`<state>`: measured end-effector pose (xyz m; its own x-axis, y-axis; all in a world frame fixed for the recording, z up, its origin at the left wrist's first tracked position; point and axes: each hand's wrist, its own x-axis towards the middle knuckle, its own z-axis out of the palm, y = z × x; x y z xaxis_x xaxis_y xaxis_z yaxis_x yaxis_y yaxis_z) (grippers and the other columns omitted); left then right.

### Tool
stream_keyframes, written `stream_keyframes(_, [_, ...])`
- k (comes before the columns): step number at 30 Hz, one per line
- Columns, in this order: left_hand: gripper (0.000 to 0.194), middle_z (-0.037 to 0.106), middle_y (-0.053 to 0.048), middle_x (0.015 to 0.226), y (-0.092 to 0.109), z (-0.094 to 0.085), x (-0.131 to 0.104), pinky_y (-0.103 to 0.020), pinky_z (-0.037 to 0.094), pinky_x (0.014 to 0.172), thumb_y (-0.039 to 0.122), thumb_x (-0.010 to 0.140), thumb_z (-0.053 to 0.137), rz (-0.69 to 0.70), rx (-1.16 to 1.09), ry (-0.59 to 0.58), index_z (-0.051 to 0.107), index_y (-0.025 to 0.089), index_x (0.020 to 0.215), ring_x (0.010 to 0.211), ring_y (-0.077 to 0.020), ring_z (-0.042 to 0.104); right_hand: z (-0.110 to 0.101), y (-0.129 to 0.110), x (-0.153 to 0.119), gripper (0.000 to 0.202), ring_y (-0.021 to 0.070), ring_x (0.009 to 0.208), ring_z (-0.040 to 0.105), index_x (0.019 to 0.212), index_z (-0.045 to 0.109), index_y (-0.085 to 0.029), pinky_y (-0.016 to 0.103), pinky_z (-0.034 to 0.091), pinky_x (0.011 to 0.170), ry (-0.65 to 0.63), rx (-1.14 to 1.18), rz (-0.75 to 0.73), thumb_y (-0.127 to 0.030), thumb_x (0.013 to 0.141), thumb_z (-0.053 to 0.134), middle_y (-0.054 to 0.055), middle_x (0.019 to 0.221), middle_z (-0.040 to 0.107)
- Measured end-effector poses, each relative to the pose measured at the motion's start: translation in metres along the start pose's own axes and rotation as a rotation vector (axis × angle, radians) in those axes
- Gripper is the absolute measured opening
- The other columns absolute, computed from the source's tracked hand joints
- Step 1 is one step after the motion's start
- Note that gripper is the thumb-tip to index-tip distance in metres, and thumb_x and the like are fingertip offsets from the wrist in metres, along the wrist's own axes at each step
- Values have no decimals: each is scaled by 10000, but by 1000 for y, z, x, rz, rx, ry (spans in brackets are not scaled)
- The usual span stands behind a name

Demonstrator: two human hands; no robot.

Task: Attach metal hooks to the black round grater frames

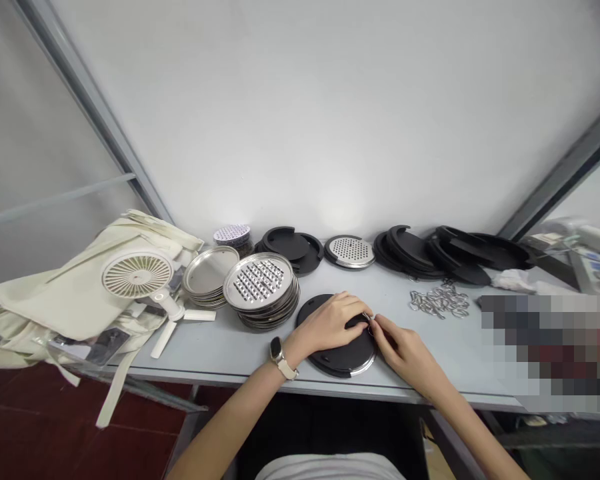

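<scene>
A black round disc [347, 353] with a silver metal edge at its lower right lies face down near the table's front edge. My left hand [333, 323], with a watch on its wrist, lies over the disc and grips it, fingers bent toward its right side. At that right edge, my right hand [400, 343] pinches a small metal clip [369, 320], close to my left fingertips. The fingers partly hide the clip. Left of the disc stands a stack of round metal grater plates [261, 283].
Plain metal discs [211, 270] are stacked at left, beside a small white fan [137, 277] and a cream bag [65, 293]. Along the wall stand a finished-looking round grater [351, 251] and black holders [415, 250]. Loose metal clips [440, 301] lie at right.
</scene>
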<state>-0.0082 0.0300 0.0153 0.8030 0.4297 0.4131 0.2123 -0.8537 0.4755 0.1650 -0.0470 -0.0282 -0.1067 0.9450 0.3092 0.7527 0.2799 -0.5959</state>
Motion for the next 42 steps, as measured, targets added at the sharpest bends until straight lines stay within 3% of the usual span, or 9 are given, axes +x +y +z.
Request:
stream_keyframes(23, [208, 625, -56, 1071, -2, 3, -2, -296, 443, 920, 148, 885, 492, -31, -130, -18, 568, 179, 1076, 1017, -171, 580, 4, 1, -1, 201, 116, 472, 456, 779, 424, -221, 215, 347, 486, 124, -99, -121, -292, 953, 353, -35, 571, 462])
stream_keyframes(29, [247, 619, -45, 1084, 2, 1, -1, -287, 439, 925, 119, 891, 454, -19, -126, -36, 546, 192, 1109, 1031, -159, 571, -1, 1, -4, 211, 92, 431, 411, 751, 392, -228, 196, 324, 461, 196, -44, -56, -298, 948, 362, -67, 533, 391])
stream_keyframes(36, [161, 606, -57, 1038, 1, 0, -1, -300, 414, 962, 153, 884, 490, -4, -4, 5, 551, 161, 1033, 1011, -166, 552, 1, 1, 0, 213, 124, 480, 495, 846, 479, -224, 216, 359, 505, 9, -41, -6, -336, 957, 336, -34, 580, 506])
stream_keyframes(42, [181, 591, -57, 1055, 0, 2, -2, -300, 436, 932, 145, 885, 477, -39, -64, -11, 544, 169, 1051, 1012, -169, 560, 1, 0, 2, 235, 133, 479, 511, 780, 447, -226, 221, 348, 492, 16, -40, 8, -342, 953, 339, -25, 577, 526])
